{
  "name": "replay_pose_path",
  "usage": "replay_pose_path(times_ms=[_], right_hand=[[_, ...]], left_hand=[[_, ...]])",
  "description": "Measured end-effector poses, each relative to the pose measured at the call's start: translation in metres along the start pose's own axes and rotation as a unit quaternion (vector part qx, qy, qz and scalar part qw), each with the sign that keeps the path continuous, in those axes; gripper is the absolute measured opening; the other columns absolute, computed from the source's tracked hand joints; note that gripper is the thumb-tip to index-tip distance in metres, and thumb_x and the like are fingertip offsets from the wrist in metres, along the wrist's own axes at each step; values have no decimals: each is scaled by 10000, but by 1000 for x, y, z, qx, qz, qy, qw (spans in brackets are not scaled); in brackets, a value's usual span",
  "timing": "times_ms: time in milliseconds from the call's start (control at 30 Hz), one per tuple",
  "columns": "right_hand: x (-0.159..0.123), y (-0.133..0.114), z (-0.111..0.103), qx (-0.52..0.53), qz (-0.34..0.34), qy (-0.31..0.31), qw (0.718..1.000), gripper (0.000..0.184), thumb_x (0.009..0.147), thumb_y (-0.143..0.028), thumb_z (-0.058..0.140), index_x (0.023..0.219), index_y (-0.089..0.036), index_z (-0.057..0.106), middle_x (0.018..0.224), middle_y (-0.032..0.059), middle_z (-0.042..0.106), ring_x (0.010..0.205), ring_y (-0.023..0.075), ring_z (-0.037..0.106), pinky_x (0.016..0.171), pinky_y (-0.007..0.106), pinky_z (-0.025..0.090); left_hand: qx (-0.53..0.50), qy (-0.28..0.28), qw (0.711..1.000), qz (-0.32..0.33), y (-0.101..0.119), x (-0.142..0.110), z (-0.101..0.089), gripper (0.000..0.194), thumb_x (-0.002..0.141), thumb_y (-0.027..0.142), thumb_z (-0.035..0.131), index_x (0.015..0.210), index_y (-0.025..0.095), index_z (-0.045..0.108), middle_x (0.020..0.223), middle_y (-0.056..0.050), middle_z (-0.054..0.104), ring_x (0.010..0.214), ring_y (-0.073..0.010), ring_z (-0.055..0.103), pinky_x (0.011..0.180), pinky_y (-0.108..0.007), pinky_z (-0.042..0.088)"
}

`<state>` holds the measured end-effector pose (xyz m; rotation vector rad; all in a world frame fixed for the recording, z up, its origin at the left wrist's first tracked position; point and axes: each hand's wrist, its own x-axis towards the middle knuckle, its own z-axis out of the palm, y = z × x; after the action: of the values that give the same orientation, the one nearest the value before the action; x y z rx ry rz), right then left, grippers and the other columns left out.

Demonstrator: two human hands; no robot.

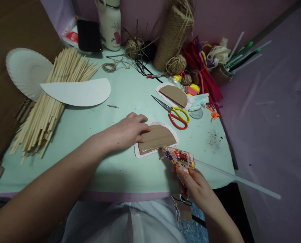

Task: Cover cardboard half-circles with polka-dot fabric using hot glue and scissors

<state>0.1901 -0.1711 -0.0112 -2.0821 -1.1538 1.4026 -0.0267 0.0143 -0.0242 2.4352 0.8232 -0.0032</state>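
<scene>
A brown cardboard half-circle point(157, 137) lies flat on a larger pale paper half-circle point(139, 156) near the table's front edge. My left hand point(132, 130) holds down its left end, with thumb and fingers on the cardboard. In my right hand point(191, 180) is a glue gun point(179, 158) covered in a colourful pattern, my fingers wrapped round its handle. Its nozzle meets the cardboard's lower straight edge, where a shiny strip of glue point(150, 149) shows. A long clear glue stick point(241, 179) sticks out from the gun's back.
Scissors point(174, 114) lie just beyond the cardboard, below a second cardboard half-circle point(174, 95) on paper. Wooden sticks point(46, 104), a white paper piece point(79, 92) and a paper plate point(30, 72) occupy the left. Behind stand a twine spool point(174, 37) and a bottle point(111, 28).
</scene>
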Motion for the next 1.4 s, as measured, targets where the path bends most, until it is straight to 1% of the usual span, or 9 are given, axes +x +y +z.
replay_pose_path(times_ms=[100, 300, 467, 600, 767, 933, 1067, 1233, 1400], right_hand=[[1, 3, 0, 15, 14, 7, 1000, 538, 876, -633, 434, 576, -193, 507, 459, -14, 494, 401, 117, 457, 394, 231, 339], [3, 9, -4, -4, -20, 18, 1000, 525, 908, -594, 409, 580, -194, 499, 471, -18, 497, 411, 113, 460, 424, 233, 363], [5, 10, -8, -1, -1, 19, 1000, 540, 897, -625, 402, 591, -193, 508, 471, -24, 485, 418, 117, 459, 423, 236, 366], [5, 11, -11, -2, 8, 33, 999, 542, 890, -633, 392, 609, -190, 527, 455, -23, 484, 417, 125, 461, 417, 242, 357], [4, 14, -14, 1, 7, 47, 999, 521, 894, -619, 404, 657, -181, 558, 461, -29, 493, 423, 132, 476, 440, 248, 376], [4, 12, -16, 7, 7, 55, 998, 521, 884, -625, 414, 648, -184, 559, 461, -27, 491, 428, 140, 473, 438, 258, 375], [4, 11, -16, 22, 15, 63, 998, 504, 869, -638, 434, 704, -183, 574, 467, -34, 487, 422, 144, 469, 426, 262, 369], [6, 17, -20, 31, 16, 65, 997, 501, 885, -634, 426, 710, -185, 561, 487, -32, 491, 419, 133, 458, 420, 261, 361], [7, 20, -24, 40, 14, 81, 996, 489, 889, -628, 435, 732, -183, 563, 493, -28, 496, 436, 137, 464, 426, 260, 356]], left_hand=[[3, 2, 1000, 3, 0, 0, 0, 353, 862, 243, 507, 1186, 247, 647, 1387, -90, 477, 1229, -291, 387, 1006, -414, 358], [6, 1, 1000, 2, -1, 1, 1, 358, 866, 252, 506, 1195, 237, 647, 1388, -97, 476, 1227, -297, 388, 997, -413, 364], [8, 4, 1000, 3, -2, 1, 2, 355, 874, 263, 500, 1198, 251, 644, 1384, -85, 484, 1210, -290, 403, 988, -416, 370], [8, 5, 1000, 4, -2, 1, 2, 359, 874, 254, 501, 1204, 245, 643, 1390, -89, 479, 1217, -294, 402, 989, -415, 368], [7, 15, 1000, 11, -5, 3, 5, 361, 869, 257, 516, 1206, 249, 644, 1389, -89, 482, 1225, -295, 401, 990, -413, 363], [-2, 13, 1000, 6, -4, 2, 4, 359, 863, 264, 524, 1201, 254, 646, 1395, -86, 485, 1223, -293, 402, 994, -415, 357], [1, 15, 1000, 5, -4, 1, 4, 370, 858, 257, 523, 1209, 262, 641, 1397, -80, 485, 1224, -290, 403, 998, -417, 356], [-3, 24, 1000, 15, -5, 2, 5, 358, 862, 264, 514, 1192, 256, 653, 1380, -96, 498, 1208, -300, 411, 981, -433, 367], [1, 26, 1000, 18, -7, 1, 7, 368, 869, 271, 499, 1207, 257, 644, 1378, -89, 491, 1204, -292, 408, 983, -413, 365]])
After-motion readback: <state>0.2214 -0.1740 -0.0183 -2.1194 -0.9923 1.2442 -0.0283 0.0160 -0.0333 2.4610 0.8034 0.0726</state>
